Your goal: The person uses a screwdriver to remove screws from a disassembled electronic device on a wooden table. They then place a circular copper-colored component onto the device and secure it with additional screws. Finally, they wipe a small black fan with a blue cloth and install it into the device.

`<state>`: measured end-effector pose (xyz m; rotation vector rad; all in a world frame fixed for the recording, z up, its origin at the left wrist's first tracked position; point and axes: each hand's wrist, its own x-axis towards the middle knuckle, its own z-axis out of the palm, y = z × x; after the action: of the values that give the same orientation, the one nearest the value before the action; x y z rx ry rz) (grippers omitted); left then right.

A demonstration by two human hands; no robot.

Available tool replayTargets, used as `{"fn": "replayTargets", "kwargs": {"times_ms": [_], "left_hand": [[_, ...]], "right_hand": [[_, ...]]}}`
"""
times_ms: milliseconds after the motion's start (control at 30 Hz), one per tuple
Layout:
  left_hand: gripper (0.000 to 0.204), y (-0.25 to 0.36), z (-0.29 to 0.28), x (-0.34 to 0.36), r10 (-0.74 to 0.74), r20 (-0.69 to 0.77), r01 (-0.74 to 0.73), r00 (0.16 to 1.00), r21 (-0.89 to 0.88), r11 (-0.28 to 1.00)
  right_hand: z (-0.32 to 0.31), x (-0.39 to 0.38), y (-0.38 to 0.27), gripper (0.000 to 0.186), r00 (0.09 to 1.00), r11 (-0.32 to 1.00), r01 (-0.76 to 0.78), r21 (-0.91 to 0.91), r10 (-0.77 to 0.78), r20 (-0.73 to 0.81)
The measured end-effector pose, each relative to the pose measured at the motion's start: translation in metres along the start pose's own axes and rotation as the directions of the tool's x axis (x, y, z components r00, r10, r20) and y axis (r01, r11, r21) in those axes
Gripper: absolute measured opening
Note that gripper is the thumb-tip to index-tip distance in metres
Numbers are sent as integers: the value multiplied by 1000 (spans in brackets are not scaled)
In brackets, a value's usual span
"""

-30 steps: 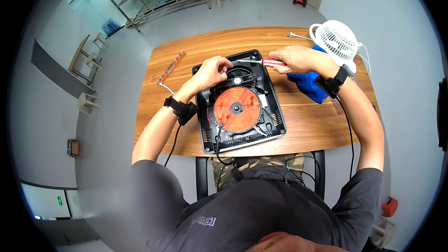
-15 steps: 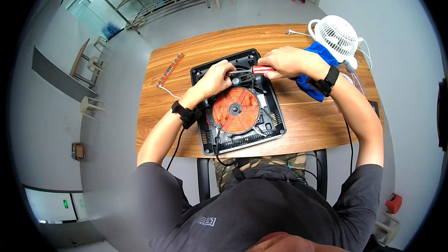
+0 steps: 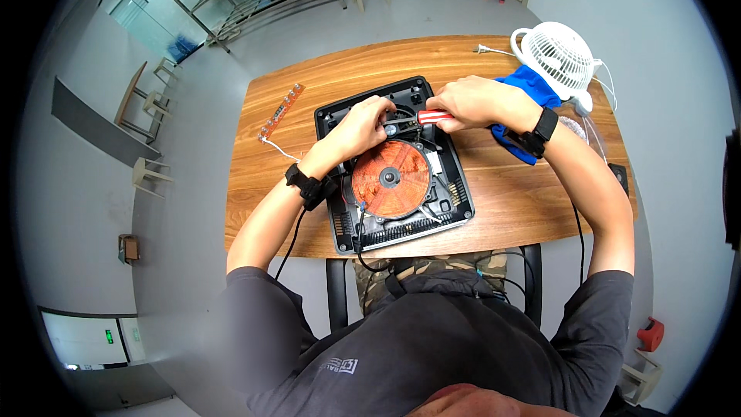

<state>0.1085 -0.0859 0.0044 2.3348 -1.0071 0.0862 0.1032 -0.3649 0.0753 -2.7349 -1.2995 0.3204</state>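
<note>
An opened induction cooker (image 3: 461,216) lies on the wooden table in front of me, its round copper coil (image 3: 401,194) exposed. My right hand (image 3: 469,102) is closed around the red-and-white handle of a screwdriver (image 3: 433,116). The screwdriver's shaft points left, low over the far part of the cooker, beyond the coil. My left hand (image 3: 361,128) is at the shaft's end, thumb and fingers pinched together over the cooker's inner parts. Whatever sits between those fingers is hidden. A small round silver part (image 3: 390,130) shows just below the left fingertips.
A narrow orange circuit board (image 3: 281,112) with a white cable lies left of the cooker. A blue cloth (image 3: 532,86) and a white fan (image 3: 557,60) are at the table's far right. Black cables (image 3: 291,247) run over the near edge. Stools and a metal rack stand beyond.
The screwdriver's shaft has tilted slightly, and the left fingers have shifted a little around its end. Both hands stay at the same part of the cooker.
</note>
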Motion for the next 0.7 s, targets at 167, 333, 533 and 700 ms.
{"fn": "replayTargets", "kwargs": {"times_ms": [167,333,533,700], "left_hand": [[38,2,1,3,-55,-1,55,998,18,998],[47,8,6,6,-107,9,106,994,74,992],[44,8,18,21,-70,10,69,997,101,993],[34,8,24,41,-87,79,87,993,5,996]], "right_hand": [[5,-1,-2,33,1000,1000,10,24,-9,-25],[-3,-1,-14,35,999,998,-37,41,36,24],[-12,-3,-10,33,993,993,-100,55,103,-55],[-44,-3,-11,36,973,994,-105,1,103,-207]]}}
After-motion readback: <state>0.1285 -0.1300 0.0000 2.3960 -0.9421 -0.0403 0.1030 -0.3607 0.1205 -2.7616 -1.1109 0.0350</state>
